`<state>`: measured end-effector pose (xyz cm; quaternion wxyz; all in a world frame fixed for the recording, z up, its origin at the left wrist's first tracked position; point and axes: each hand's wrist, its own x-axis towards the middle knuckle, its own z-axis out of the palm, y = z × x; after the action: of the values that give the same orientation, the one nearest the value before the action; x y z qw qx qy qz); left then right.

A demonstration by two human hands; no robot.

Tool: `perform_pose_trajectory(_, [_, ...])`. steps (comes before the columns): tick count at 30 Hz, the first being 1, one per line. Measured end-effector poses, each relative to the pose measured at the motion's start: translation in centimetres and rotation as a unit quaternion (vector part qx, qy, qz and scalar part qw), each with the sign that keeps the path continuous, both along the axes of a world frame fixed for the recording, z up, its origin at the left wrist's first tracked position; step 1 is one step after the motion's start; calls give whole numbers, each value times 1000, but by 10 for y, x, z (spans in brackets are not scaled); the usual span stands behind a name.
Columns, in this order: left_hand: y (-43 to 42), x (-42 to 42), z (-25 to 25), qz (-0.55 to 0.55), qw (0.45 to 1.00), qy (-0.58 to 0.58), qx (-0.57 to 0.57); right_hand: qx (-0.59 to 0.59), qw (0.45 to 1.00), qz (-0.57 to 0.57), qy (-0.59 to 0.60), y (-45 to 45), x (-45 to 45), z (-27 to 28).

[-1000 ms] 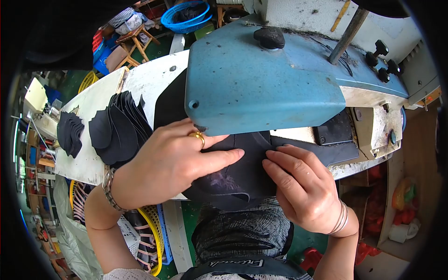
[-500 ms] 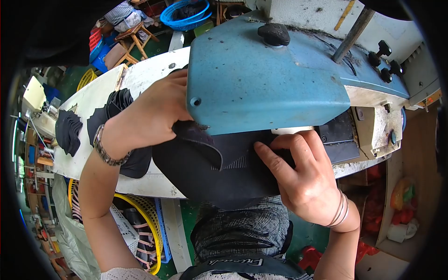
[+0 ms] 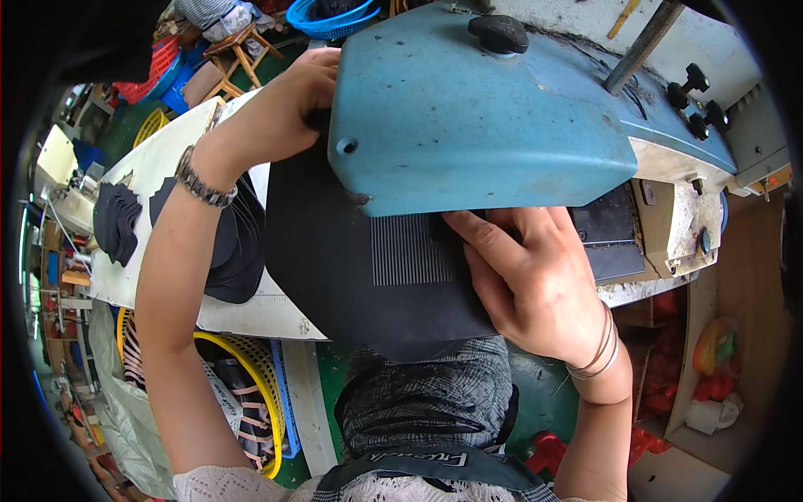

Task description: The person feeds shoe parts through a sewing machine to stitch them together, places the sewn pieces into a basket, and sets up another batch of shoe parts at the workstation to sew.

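A black flat sheet (image 3: 326, 259) of fabric-like material lies beneath the blue machine head (image 3: 477, 125). On it shows a rectangular patch of fine pale ribs (image 3: 410, 251), partly covered by the head. My left hand (image 3: 288, 113) is closed on the sheet's far left part, fingers bent; their tips are hidden behind the head. My right hand (image 3: 535, 272) lies on the sheet just right of the ribbed patch, fingers spread and reaching under the head's lower edge, where some tips disappear.
Stacks of black cut pieces (image 3: 117, 222) rest on the white table (image 3: 288, 316) at the left. A yellow basket (image 3: 263, 364) stands below it. Black knobs (image 3: 498, 35) top the machine. Stools and blue baskets (image 3: 330, 21) are behind, and a shelf with bags is at right.
The folded flap of the black sheet now lies back, exposing more of the ribbed patch. My left hand has moved up and away; my right hand has shifted slightly toward the machine.
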<state>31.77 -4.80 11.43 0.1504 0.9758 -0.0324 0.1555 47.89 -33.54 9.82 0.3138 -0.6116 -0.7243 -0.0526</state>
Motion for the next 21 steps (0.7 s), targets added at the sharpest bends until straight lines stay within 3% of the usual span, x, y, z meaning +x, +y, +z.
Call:
perform_pose_trajectory(2, [3, -5, -4, 16, 999, -27, -41, 19, 999, 11, 33, -3, 3, -1])
perform_pose_trajectory(6, [-22, -39, -2, 50, 998, -37, -19, 71, 994, 20, 75, -5, 7, -3])
perform_pose_trajectory(8, [-61, -63, 4, 34, 998, -32, 48, 84, 992, 17, 97, -4, 7, -2])
perform_pose_trajectory(9, [-75, -74, 4, 20, 990, -33, 138, 85, 992, 10, 96, -4, 6, -3])
perform_pose_trajectory(12, [-117, -102, -4, 45, 976, -99, 187, 81, 993, -4, 89, -1, 0, -3])
perform_pose_trajectory(16, [-147, -128, -4, 50, 968, -109, 219, 31, 994, 12, 107, -4, -3, 3])
perform_pose_trajectory(21, [-159, -143, -6, 12, 958, -128, 256, -67, 962, 46, 262, -16, -33, 15])
